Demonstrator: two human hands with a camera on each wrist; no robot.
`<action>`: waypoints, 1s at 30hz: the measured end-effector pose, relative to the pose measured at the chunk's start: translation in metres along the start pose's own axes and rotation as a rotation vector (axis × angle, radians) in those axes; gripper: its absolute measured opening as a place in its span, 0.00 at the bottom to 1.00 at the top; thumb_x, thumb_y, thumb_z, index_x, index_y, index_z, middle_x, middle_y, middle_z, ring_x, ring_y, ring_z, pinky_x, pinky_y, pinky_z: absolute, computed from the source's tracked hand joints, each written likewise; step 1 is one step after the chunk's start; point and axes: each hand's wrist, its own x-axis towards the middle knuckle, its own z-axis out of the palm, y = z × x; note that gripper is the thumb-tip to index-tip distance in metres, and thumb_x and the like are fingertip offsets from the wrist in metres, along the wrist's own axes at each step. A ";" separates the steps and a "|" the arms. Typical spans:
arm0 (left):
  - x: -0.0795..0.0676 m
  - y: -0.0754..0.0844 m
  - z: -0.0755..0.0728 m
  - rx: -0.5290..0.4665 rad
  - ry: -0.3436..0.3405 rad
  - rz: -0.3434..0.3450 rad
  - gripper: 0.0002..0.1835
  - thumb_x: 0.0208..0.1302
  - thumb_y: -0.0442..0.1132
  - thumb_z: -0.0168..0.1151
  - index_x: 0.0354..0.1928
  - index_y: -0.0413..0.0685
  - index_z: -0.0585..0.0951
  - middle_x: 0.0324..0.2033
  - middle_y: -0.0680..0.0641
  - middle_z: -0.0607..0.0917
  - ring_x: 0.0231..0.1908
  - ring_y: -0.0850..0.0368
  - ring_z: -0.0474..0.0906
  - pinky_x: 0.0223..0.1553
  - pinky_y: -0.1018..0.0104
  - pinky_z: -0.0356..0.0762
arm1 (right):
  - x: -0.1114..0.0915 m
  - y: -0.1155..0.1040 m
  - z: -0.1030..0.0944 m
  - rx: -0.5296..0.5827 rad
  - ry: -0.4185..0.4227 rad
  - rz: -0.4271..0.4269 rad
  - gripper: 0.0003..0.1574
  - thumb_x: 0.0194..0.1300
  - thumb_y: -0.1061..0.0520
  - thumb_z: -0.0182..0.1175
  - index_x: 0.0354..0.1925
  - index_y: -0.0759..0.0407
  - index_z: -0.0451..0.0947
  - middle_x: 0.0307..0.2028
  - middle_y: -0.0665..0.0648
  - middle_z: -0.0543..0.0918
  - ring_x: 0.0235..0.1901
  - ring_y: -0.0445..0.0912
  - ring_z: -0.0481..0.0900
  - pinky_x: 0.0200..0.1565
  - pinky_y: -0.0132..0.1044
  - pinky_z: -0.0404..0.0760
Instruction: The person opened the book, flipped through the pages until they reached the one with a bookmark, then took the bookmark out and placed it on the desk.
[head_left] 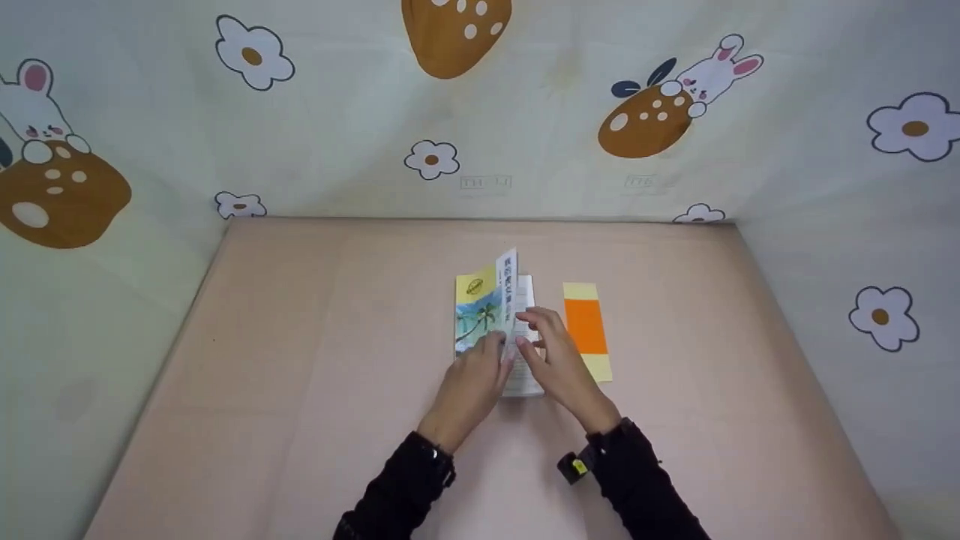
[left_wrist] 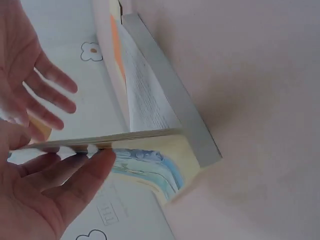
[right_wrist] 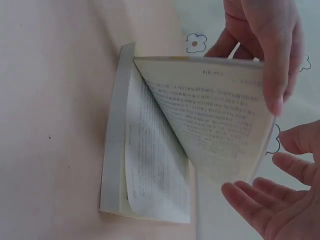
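Note:
A paperback book [head_left: 474,321] with a yellow and blue palm-tree cover stands partly opened in the head view. My left hand [head_left: 466,384] grips the raised cover and front pages, thumb on the printed page and fingers behind on the cover. Printed text shows on the lifted leaf [right_wrist: 205,110] in the right wrist view, above the remaining page block [right_wrist: 157,165] that lies on the table. Beside the lifted pages, my right hand [head_left: 564,367] holds nothing; its fingers are spread and loosely bent, fingertips close to the pages' free edge.
To the right of the book lies a pale yellow card with an orange band [head_left: 585,326], partly behind the right hand. The table [head_left: 300,322] has a pinkish cover. Pale cloth walls [head_left: 337,112] printed with rabbits and flowers rise at the back and sides.

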 end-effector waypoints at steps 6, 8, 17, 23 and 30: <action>-0.005 0.005 0.022 0.236 -0.001 0.145 0.24 0.64 0.52 0.55 0.52 0.38 0.74 0.47 0.42 0.81 0.39 0.50 0.78 0.35 0.64 0.81 | -0.007 0.010 0.008 -0.192 0.011 -0.018 0.13 0.64 0.60 0.57 0.47 0.60 0.78 0.55 0.61 0.73 0.57 0.55 0.70 0.60 0.47 0.72; -0.007 0.004 0.027 0.278 -0.038 0.142 0.25 0.63 0.51 0.58 0.52 0.39 0.76 0.49 0.42 0.80 0.43 0.50 0.77 0.39 0.64 0.81 | -0.010 0.016 0.010 -0.250 -0.020 -0.012 0.12 0.61 0.63 0.59 0.44 0.63 0.80 0.52 0.62 0.75 0.55 0.56 0.71 0.59 0.47 0.72; -0.017 -0.003 0.039 0.356 -0.084 0.151 0.21 0.54 0.30 0.62 0.52 0.45 0.78 0.52 0.43 0.78 0.50 0.45 0.74 0.48 0.61 0.78 | -0.023 0.027 0.017 -0.400 -0.243 0.120 0.21 0.59 0.62 0.62 0.52 0.65 0.77 0.55 0.62 0.72 0.56 0.53 0.69 0.58 0.44 0.74; -0.014 -0.003 0.036 0.350 -0.206 0.104 0.22 0.59 0.30 0.59 0.57 0.47 0.76 0.57 0.43 0.75 0.54 0.46 0.72 0.52 0.60 0.77 | -0.026 0.027 0.018 -0.409 -0.310 0.109 0.30 0.59 0.58 0.63 0.59 0.64 0.72 0.61 0.65 0.67 0.59 0.55 0.67 0.60 0.46 0.72; -0.011 -0.008 0.031 0.400 -0.196 0.178 0.21 0.57 0.29 0.61 0.55 0.46 0.77 0.54 0.44 0.78 0.51 0.48 0.75 0.53 0.63 0.76 | -0.031 0.028 0.024 -0.433 -0.253 0.011 0.32 0.57 0.60 0.65 0.58 0.70 0.70 0.59 0.69 0.67 0.59 0.57 0.67 0.59 0.46 0.72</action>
